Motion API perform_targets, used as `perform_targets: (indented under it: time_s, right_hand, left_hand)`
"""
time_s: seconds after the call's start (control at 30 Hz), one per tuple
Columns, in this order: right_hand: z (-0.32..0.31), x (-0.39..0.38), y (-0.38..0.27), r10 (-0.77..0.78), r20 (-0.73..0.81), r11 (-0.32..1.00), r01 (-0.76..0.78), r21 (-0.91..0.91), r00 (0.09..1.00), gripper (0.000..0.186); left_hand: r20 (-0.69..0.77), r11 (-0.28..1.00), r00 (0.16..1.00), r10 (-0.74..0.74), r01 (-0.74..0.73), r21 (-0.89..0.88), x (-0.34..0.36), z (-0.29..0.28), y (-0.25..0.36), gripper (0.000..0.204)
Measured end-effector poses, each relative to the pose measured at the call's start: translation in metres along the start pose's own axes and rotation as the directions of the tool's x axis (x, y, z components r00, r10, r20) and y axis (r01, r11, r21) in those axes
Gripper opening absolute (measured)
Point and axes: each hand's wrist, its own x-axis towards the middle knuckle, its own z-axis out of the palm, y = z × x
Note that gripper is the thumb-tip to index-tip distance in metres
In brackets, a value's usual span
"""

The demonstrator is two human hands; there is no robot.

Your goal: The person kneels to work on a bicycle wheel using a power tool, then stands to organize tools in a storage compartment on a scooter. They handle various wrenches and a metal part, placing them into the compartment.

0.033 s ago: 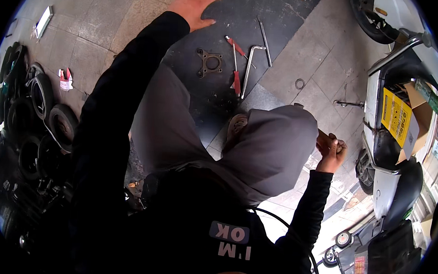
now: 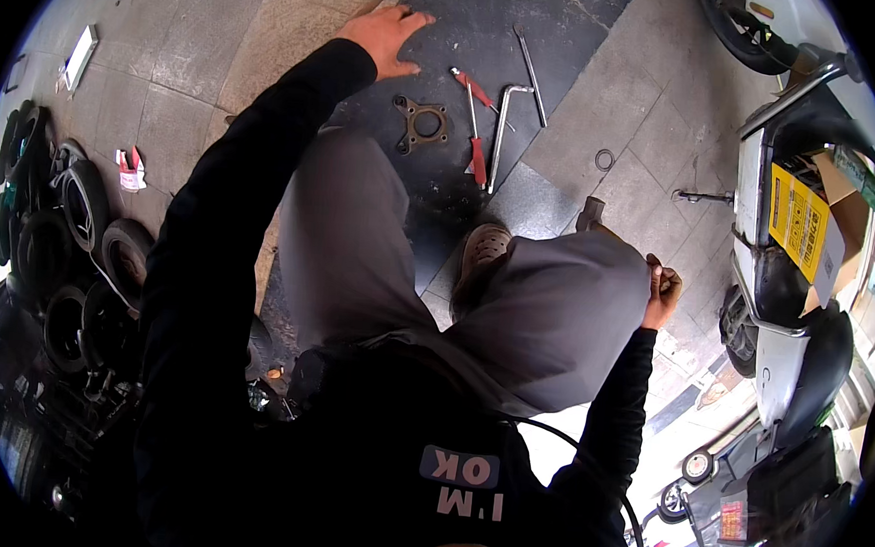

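Observation:
My right hand (image 2: 663, 290) is closed beside my right knee. It grips a hammer (image 2: 590, 215), whose head shows past the knee; the knee hides part of the handle. Over the dark mat (image 2: 563, 25), my left hand (image 2: 387, 42) is open, fingers and thumb spread, with nothing in it. A rusty metal bracket with a round hole (image 2: 422, 125) lies just below that hand. To its right are a red-handled screwdriver (image 2: 476, 151), another red-handled tool (image 2: 474, 85), a bent metal wrench (image 2: 503, 127) and a thin metal rod (image 2: 532, 79).
A metal ring (image 2: 605, 159) lies on the paving right of the mat. Tyres (image 2: 83, 202) are stacked at the left, near a red and white packet (image 2: 130, 168). At the right stands a white scooter (image 2: 780, 370) carrying an open cardboard box (image 2: 846, 223).
The hammer head has come into sight past my right knee. My left hand has shifted slightly downward in the picture, and my knees have shifted a little.

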Motion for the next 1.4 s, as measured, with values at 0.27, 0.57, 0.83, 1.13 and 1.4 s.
perform_targets:
  time_s: [0.27, 0.57, 0.83, 1.13, 1.4]
  right_hand:
    - [0.040, -0.064, 0.031, 0.307, -0.092, 0.941, -0.317, -0.116, 0.947, 0.026]
    - [0.032, -0.077, -0.008, 0.042, 0.003, 0.696, -0.027, -0.718, 0.999, 0.045]
    - [0.005, -0.067, -0.147, -0.004, -0.004, 0.869, 0.001, -0.495, 1.000, 0.044]
    - [0.158, -0.083, -0.362, -0.518, 0.050, 0.852, 0.520, -0.062, 0.854, 0.077]
    - [0.155, -0.055, -0.320, -0.573, -0.082, 0.816, 0.577, 0.036, 0.816, 0.109]
  left_hand:
    - [0.157, 0.982, 0.976, -0.148, 0.126, 0.142, -0.095, 0.185, 0.032, 0.096]
    - [0.002, 0.871, 0.971, -0.238, 0.214, -0.443, -0.071, 0.135, 0.039, 0.088]
    - [0.067, -0.527, 0.993, 0.097, 0.109, -0.843, -0.012, -0.071, 0.120, 0.073]
    - [-0.325, -0.553, 0.757, 0.566, 0.057, -0.831, 0.045, -0.190, 0.235, 0.087]
    - [-0.068, -0.346, 0.931, 0.359, 0.065, -0.936, 0.060, -0.250, 0.329, 0.072]
